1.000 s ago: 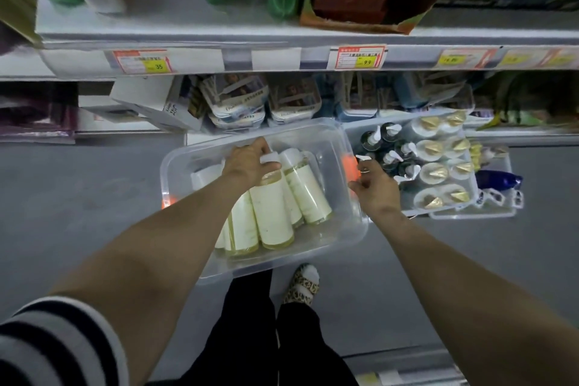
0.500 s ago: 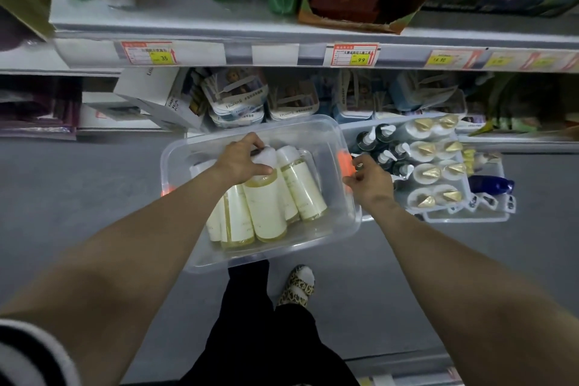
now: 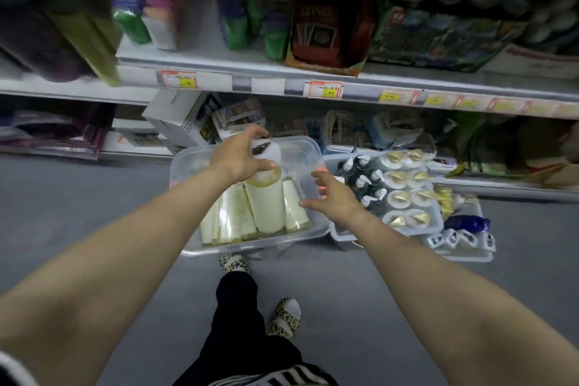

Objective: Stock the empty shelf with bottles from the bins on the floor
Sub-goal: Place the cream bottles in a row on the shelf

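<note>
- left hand reaches into a clear plastic bin on the grey floor, fingers curled round the white cap of a cream-labelled bottle.
- that bottle sits among several like it, packed side by side in the bin.
- right hand is at the bin's right wall, fingers spread and holding nothing.
- just to the right, a second bin holds pump bottles and gold-topped jars.

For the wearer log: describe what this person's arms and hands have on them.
Both forearms are bare. The left hand and right hand wear no glove; no watch or bracelet shows. A black-and-white striped sleeve edge shows high on the left arm.
</note>
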`<state>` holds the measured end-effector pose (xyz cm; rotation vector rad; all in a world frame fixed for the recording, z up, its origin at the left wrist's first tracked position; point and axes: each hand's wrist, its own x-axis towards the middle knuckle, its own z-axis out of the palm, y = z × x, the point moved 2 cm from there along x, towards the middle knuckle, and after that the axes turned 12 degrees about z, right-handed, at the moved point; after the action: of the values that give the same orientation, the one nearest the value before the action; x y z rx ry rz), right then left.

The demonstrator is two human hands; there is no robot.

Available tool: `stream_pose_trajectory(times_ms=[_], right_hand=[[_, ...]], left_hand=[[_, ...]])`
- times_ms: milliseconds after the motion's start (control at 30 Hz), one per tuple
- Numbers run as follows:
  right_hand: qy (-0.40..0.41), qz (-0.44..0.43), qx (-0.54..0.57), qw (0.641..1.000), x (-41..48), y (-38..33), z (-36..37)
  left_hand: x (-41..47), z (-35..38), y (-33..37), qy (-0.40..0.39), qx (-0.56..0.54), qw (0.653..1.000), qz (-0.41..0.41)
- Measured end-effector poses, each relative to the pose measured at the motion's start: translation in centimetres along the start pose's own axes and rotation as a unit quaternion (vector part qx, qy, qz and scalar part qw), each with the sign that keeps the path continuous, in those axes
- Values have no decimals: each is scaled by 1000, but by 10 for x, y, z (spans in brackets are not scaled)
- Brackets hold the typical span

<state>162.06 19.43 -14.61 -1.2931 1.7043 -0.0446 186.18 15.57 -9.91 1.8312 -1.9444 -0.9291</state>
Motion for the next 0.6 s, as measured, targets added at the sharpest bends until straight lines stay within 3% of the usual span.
stream_pose_trajectory(times_ms=[200, 333, 500, 600], right_hand=[[-9, -124, 94, 988, -53, -50, -24], [71, -206, 180, 959, -85, -94, -60], [28, -247, 250, 936, -113, -137, -106], [4, -253, 280, 926, -123, -160, -123]], left_hand=[[-6, -100, 119, 81, 24, 994, 69], [-18, -165, 190, 138, 8, 987, 86], [-35, -223, 233, 52, -72, 985, 146], [-48, -245, 236, 43, -117, 973, 194]])
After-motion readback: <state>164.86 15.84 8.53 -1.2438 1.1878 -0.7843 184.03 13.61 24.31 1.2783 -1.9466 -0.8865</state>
